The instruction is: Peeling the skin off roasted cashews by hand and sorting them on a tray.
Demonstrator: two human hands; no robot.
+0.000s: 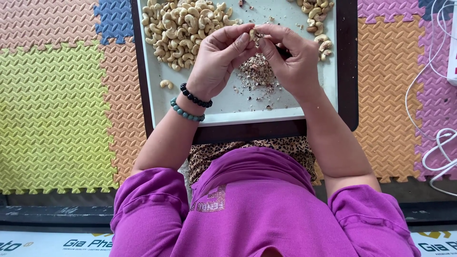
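Observation:
My left hand [216, 59] and my right hand [293, 57] meet above a pale tray [228, 107], fingertips pinched together on one cashew nut [253, 34]. A dark slim tool peeks out of my right hand; I cannot tell its kind. Under the hands lies a small heap of brown skin flakes [257, 71]. A big pile of cashew nuts [183, 24] fills the tray's upper left, and a smaller group of cashew nuts [318, 26] sits at the upper right. One loose nut [166, 84] lies by my left wrist, which wears two bead bracelets [192, 102].
The tray rests on a dark board [350, 71] over my lap. Coloured foam puzzle mats [57, 109] cover the floor on both sides. White cables [435, 143] and a white power strip lie at the right edge.

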